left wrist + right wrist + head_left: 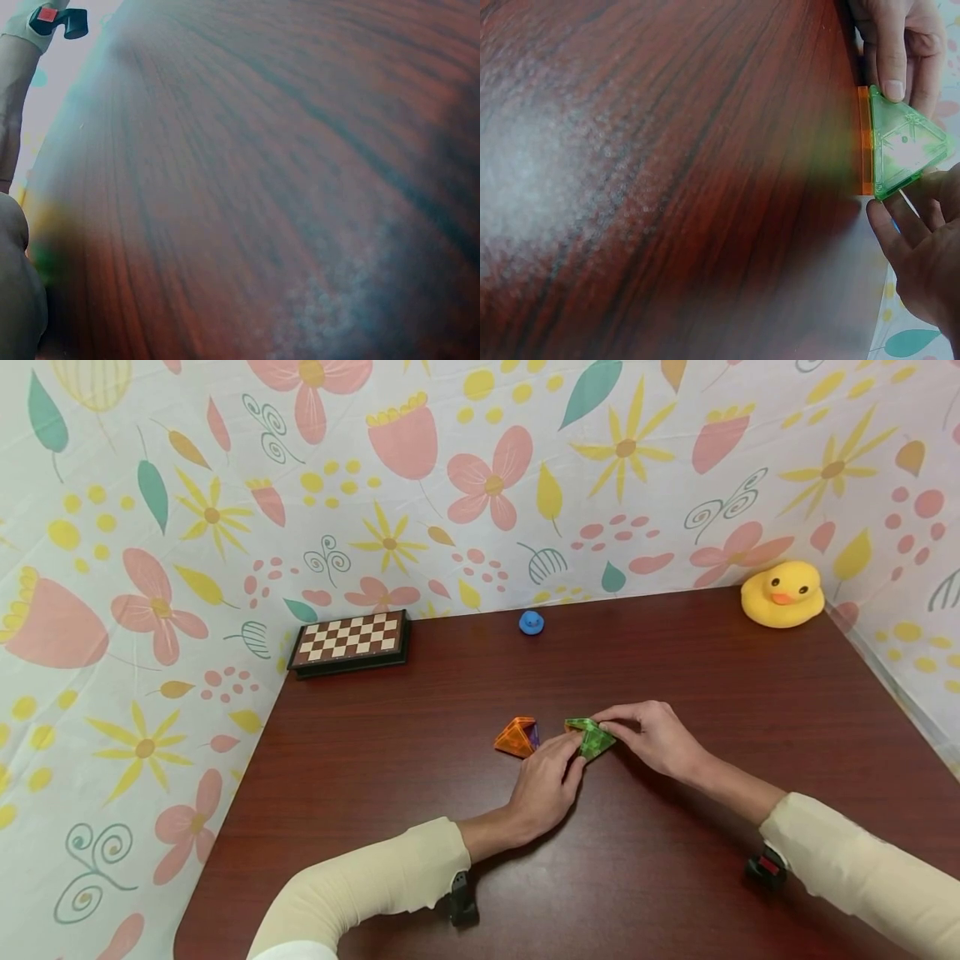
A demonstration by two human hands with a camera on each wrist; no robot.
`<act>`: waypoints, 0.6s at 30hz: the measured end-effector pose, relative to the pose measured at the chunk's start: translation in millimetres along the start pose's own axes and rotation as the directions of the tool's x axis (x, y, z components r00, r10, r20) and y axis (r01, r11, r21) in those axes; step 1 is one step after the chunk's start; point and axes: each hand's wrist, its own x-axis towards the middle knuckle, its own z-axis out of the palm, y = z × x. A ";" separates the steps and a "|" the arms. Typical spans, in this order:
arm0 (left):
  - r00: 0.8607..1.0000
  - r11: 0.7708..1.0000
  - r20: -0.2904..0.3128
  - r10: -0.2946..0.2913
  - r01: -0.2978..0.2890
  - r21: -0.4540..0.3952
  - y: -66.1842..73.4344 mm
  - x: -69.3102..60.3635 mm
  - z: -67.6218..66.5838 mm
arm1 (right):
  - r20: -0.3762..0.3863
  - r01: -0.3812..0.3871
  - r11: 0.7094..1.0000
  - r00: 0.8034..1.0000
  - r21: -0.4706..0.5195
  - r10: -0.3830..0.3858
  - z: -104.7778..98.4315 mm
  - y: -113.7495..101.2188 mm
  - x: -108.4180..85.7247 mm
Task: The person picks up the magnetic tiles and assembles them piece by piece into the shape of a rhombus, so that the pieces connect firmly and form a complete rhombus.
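A see-through green triangular magnetic tile point(596, 743) stands tilted up over the middle of the table, joined to a flat orange tile point(865, 142) at its base. My left hand point(546, 783) pinches the green piece from the left, thumb on its near face. From the right, my right hand point(660, 739) pinches its upper right edge between thumb and fingertips. Just left of these stands a small peaked shape of orange tiles point(514, 738) with a purple side point(533, 735). The left wrist view shows only a blurred edge of green beside a hand.
A folded chessboard box point(348, 639) lies at the back left of the dark wooden table point(420, 677). A small blue duck point(531, 623) sits at the back middle, and a large yellow duck point(782, 596) at the back right corner. Flower-patterned cloth point(487, 543) hangs behind.
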 end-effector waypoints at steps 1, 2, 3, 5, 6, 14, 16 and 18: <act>1.000 1.000 0.000 0.000 0.000 -0.001 0.2 0.0 -0.1 | 0.003 -0.003 1.000 1.000 -0.002 0.003 -0.1 -0.1 -0.1; 1.000 1.000 0.000 -0.002 0.002 -0.006 0.3 0.0 -0.2 | 0.009 -0.004 1.000 1.000 -0.005 0.004 -0.1 -0.2 -0.3; 1.000 1.000 0.000 -0.002 0.002 -0.007 0.3 0.0 -0.3 | 0.018 -0.007 1.000 1.000 -0.003 0.007 -0.3 -0.5 -0.6; 1.000 1.000 0.003 -0.008 0.008 -0.009 0.4 -0.1 -0.4 | 0.051 -0.013 1.000 0.999 0.014 0.012 -0.6 -1.3 -1.3; 1.000 1.000 0.005 -0.013 0.013 -0.011 0.4 -0.2 -0.5 | 0.072 -0.015 1.000 0.997 0.025 0.013 -0.6 -1.6 -1.7; 1.000 1.000 0.020 -0.015 0.015 -0.019 0.0 -0.4 -1.0 | 0.155 0.020 0.996 0.987 0.086 -0.033 2.0 -2.9 -3.2; 1.000 1.000 0.019 -0.011 0.012 -0.027 -0.2 -0.6 -1.6 | 0.154 0.022 0.996 0.987 0.089 -0.035 2.2 -3.2 -3.1; 1.000 0.999 0.021 -0.013 0.014 -0.038 -0.1 -1.2 -3.2 | 0.152 0.019 0.996 0.988 0.087 -0.032 2.2 -3.3 -3.3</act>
